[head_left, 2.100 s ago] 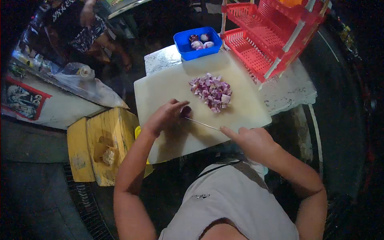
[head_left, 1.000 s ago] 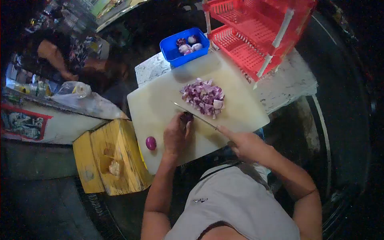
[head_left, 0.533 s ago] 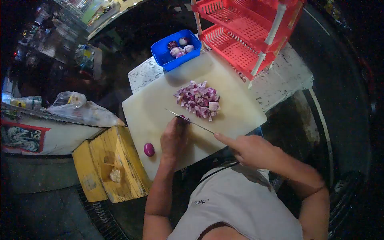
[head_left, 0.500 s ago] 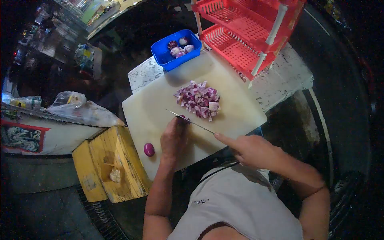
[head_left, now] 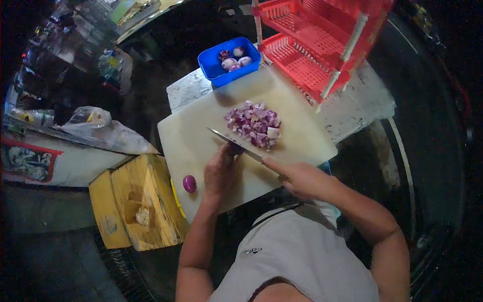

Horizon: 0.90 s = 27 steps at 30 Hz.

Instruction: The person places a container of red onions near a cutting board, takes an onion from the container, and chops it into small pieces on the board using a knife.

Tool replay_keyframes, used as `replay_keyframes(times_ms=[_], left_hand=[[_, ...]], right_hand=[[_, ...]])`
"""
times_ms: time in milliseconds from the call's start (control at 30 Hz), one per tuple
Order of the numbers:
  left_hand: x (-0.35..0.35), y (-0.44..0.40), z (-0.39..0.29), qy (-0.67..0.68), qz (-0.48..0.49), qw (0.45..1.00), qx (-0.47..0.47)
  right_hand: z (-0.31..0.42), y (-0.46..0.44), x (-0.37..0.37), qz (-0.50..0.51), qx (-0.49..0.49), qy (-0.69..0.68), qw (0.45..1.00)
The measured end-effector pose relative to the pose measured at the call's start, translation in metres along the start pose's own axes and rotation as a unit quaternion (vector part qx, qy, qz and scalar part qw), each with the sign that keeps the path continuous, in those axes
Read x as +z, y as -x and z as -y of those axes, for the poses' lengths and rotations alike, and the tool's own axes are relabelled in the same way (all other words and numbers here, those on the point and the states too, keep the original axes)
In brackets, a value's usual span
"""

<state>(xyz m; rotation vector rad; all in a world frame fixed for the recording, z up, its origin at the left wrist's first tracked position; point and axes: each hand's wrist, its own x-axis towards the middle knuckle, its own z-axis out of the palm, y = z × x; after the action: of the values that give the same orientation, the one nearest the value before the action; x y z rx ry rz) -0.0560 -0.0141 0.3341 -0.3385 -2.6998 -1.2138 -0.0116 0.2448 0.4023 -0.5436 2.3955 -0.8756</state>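
Observation:
My left hand [head_left: 220, 168] is closed round a purple onion piece [head_left: 234, 149] on the white cutting board [head_left: 191, 136]; fingers and blade partly hide the piece. In my right hand [head_left: 297, 178] is a kitchen knife [head_left: 236, 144], its blade lying across the onion piece and pointing to the upper left. Just beyond the blade, a pile of chopped red onion [head_left: 253, 124] rests on the board. A whole peeled red onion [head_left: 189, 183] sits near the board's left edge, beside my left wrist.
A blue tub [head_left: 213, 75] holding several onions stands behind the board. Red rack baskets [head_left: 302, 63] rise at the back right on a worn white table [head_left: 359, 103]. At the left are a yellow wooden box [head_left: 151, 194] and a plastic bag [head_left: 108, 132].
The knife blade has shifted slightly up and shows more of its flat side. My right hand has moved a little left and up. The camera view has shifted slightly.

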Motion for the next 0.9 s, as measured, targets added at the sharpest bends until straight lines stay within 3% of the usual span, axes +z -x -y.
replay_keyframes(times_ms=[167, 233, 367, 567, 667, 733, 833, 900], left_hand=[[-0.004, 0.013, 0.007, -0.076, 0.013, 0.997, 0.025], [-0.008, 0.010, -0.002, -0.087, 0.036, 0.996, 0.008], [-0.007, 0.010, -0.002, -0.017, 0.048, 0.998, -0.036], [0.001, 0.007, 0.014, -0.064, -0.005, 0.997, 0.036], [-0.001, 0.006, 0.001, -0.078, 0.002, 0.996, 0.032], [-0.002, 0.007, 0.002, -0.075, 0.030, 0.996, -0.031], [-0.002, 0.005, -0.005, -0.021, -0.004, 0.999, -0.031], [-0.001, 0.004, -0.012, -0.044, -0.008, 0.997, -0.065]], right_hand=[[0.021, 0.026, -0.013, -0.050, -0.042, 0.054, 0.996], [0.032, 0.030, -0.021, 0.017, 0.017, 0.093, 0.995], [0.038, 0.034, -0.019, 0.013, 0.017, 0.119, 0.993], [0.043, 0.017, -0.015, 0.043, 0.044, 0.137, 0.989], [0.024, -0.015, 0.001, 0.052, 0.047, 0.064, 0.995], [0.017, -0.031, 0.003, 0.028, -0.002, 0.015, 1.000], [-0.003, -0.039, 0.006, -0.039, -0.077, -0.054, 0.995], [-0.008, -0.034, 0.000, -0.035, -0.047, -0.045, 0.997]])
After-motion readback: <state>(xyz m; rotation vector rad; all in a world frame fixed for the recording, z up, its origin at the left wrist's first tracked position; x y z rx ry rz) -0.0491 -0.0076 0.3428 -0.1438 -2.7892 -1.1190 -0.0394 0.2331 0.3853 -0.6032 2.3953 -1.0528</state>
